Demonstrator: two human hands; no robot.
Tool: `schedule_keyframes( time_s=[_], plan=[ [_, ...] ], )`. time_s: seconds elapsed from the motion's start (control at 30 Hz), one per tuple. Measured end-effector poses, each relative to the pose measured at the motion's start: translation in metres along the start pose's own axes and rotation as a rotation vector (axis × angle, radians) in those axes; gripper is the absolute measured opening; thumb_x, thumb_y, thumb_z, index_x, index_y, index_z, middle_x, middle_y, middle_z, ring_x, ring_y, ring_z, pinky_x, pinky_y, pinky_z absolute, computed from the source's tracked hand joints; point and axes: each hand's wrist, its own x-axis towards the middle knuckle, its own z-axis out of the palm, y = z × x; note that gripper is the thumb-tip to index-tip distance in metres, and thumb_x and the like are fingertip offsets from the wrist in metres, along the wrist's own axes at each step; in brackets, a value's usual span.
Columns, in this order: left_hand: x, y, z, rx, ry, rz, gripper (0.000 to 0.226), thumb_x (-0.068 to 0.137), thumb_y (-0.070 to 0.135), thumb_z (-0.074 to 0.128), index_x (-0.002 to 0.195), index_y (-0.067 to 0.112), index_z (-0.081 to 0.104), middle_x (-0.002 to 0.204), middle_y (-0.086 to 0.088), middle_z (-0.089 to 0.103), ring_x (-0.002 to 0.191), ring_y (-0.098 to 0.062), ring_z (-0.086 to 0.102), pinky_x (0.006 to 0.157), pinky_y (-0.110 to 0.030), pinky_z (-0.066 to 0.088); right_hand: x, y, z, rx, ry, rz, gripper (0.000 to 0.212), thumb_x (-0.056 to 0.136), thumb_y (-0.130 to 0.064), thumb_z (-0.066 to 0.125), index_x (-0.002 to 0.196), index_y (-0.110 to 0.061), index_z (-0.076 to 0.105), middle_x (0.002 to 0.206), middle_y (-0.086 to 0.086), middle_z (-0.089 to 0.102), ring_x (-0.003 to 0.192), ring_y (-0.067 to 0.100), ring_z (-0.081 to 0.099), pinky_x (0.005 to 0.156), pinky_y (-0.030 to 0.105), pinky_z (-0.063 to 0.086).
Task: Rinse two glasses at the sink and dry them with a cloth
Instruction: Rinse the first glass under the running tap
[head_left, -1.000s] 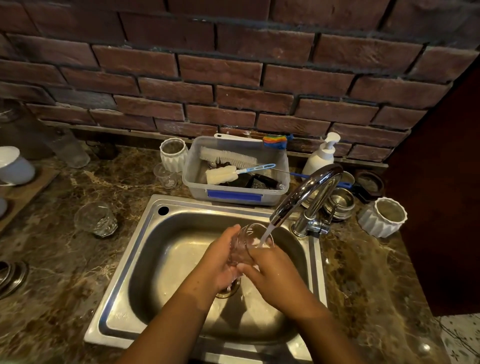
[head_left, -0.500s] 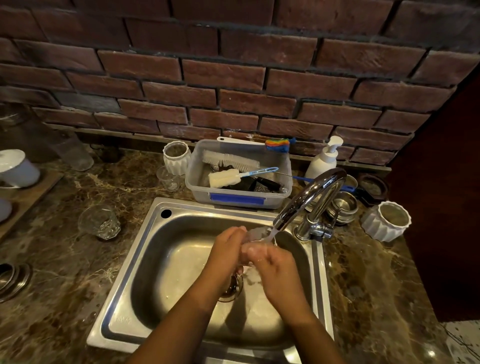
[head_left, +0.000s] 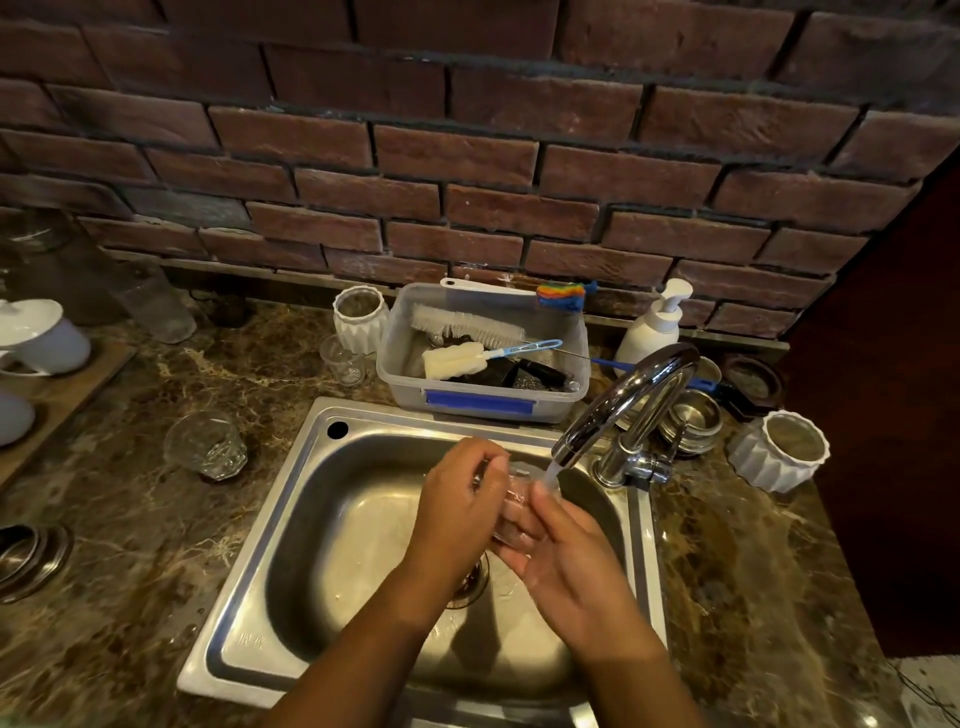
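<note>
- Half a second ago the right hand (head_left: 566, 561) lay curled over the clear glass (head_left: 515, 501). Now it has opened, and the glass shows between both hands.
- The glass is tipped on its side above the steel sink (head_left: 332, 545), at the foot of the water stream (head_left: 550, 470) from the faucet (head_left: 623, 400).
- The left hand (head_left: 457, 499) grips the glass, fingers curled round its far side.
- The right hand's fingers are nearly straight under the glass, thumb up against it.
- The second glass (head_left: 205, 444) stands upright on the marble counter (head_left: 130, 519), left of the sink.
</note>
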Motion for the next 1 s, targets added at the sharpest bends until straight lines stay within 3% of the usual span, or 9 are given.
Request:
schedule_keyframes(
  time_s=[0.13, 0.33, 0.47, 0.57, 0.67, 0.77, 0.87, 0.93, 1.0],
  plan=[
    [0.002, -0.001, -0.007, -0.173, -0.142, -0.135, 0.019, 0.103, 0.02, 0.049, 0.094, 0.02, 0.067, 0.089, 0.0, 0.068, 0.079, -0.011, 0.065, 0.064, -0.021, 0.051, 0.004, 0.001, -0.005, -0.149, -0.031, -0.053, 0.029, 0.102, -0.02, 0.048, 0.116, -0.005, 0.069, 0.111, 0.017, 0.074, 0.107, 0.031, 0.07, 0.104, 0.054, 0.047],
    [-0.006, -0.005, 0.003, -0.67, -0.153, -0.844, 0.032, 0.103, 0.032, 0.047, 0.105, 0.008, 0.067, 0.081, -0.009, 0.068, 0.059, -0.013, 0.06, 0.046, -0.023, 0.043, -0.003, 0.0, -0.008, -1.292, -0.097, -0.546, 0.022, 0.099, -0.029, 0.052, 0.108, -0.033, 0.072, 0.102, -0.014, 0.075, 0.098, 0.005, 0.067, 0.092, 0.041, 0.054],
    [-0.01, -0.007, -0.005, -1.054, -0.299, -1.006, 0.033, 0.081, 0.032, 0.066, 0.095, 0.005, 0.079, 0.091, -0.014, 0.071, 0.071, -0.02, 0.06, 0.053, -0.027, 0.045, -0.012, -0.014, 0.002, -1.876, -0.254, -0.571, 0.024, 0.101, -0.032, 0.048, 0.12, -0.034, 0.064, 0.125, -0.008, 0.067, 0.121, 0.01, 0.054, 0.12, 0.039, 0.023],
    [-0.009, -0.003, 0.001, -1.016, -0.236, -1.019, 0.037, 0.095, 0.038, 0.058, 0.101, 0.007, 0.077, 0.089, -0.012, 0.075, 0.076, -0.022, 0.064, 0.066, -0.032, 0.047, -0.005, -0.015, -0.002, -1.714, -0.212, -0.564, 0.022, 0.098, -0.036, 0.048, 0.109, -0.033, 0.066, 0.107, -0.008, 0.072, 0.104, 0.009, 0.061, 0.108, 0.039, 0.041],
    [-0.003, 0.002, 0.012, -0.706, 0.003, -0.876, 0.033, 0.105, 0.032, 0.046, 0.097, 0.008, 0.068, 0.084, -0.012, 0.074, 0.078, -0.023, 0.065, 0.065, -0.032, 0.05, 0.002, -0.006, -0.005, -1.231, -0.095, -0.47, 0.024, 0.097, -0.032, 0.051, 0.096, -0.024, 0.074, 0.089, -0.004, 0.075, 0.086, 0.009, 0.068, 0.083, 0.04, 0.056],
    [-0.004, 0.008, 0.017, -0.274, 0.07, -0.396, 0.025, 0.104, 0.021, 0.045, 0.092, 0.013, 0.064, 0.087, -0.008, 0.068, 0.075, -0.016, 0.063, 0.059, -0.018, 0.048, 0.007, -0.005, -0.001, -0.566, 0.089, -0.258, 0.027, 0.1, -0.026, 0.052, 0.098, -0.013, 0.076, 0.093, 0.006, 0.078, 0.095, 0.022, 0.072, 0.089, 0.04, 0.054],
    [-0.008, 0.004, 0.013, 0.148, 0.02, 0.018, 0.013, 0.104, 0.021, 0.048, 0.098, 0.023, 0.06, 0.096, 0.009, 0.059, 0.086, -0.003, 0.058, 0.071, -0.005, 0.042, 0.007, -0.01, -0.01, 0.009, 0.06, 0.049, 0.03, 0.097, -0.027, 0.055, 0.107, -0.004, 0.073, 0.102, 0.019, 0.076, 0.098, 0.033, 0.072, 0.099, 0.055, 0.05],
    [-0.006, -0.001, 0.01, 0.163, -0.03, 0.096, 0.013, 0.104, 0.02, 0.049, 0.099, 0.025, 0.061, 0.096, 0.012, 0.059, 0.089, -0.004, 0.058, 0.074, -0.01, 0.045, 0.009, -0.011, -0.015, 0.046, 0.0, 0.051, 0.032, 0.095, -0.025, 0.055, 0.112, -0.004, 0.072, 0.107, 0.021, 0.074, 0.102, 0.035, 0.071, 0.103, 0.06, 0.045],
    [-0.002, -0.002, 0.01, -0.009, -0.076, -0.04, 0.018, 0.104, 0.018, 0.048, 0.095, 0.023, 0.064, 0.092, 0.005, 0.064, 0.085, -0.009, 0.063, 0.07, -0.02, 0.051, 0.013, -0.006, -0.016, -0.173, 0.021, -0.073, 0.031, 0.096, -0.029, 0.055, 0.11, -0.008, 0.073, 0.107, 0.019, 0.074, 0.106, 0.035, 0.069, 0.103, 0.063, 0.045]
  ],
)
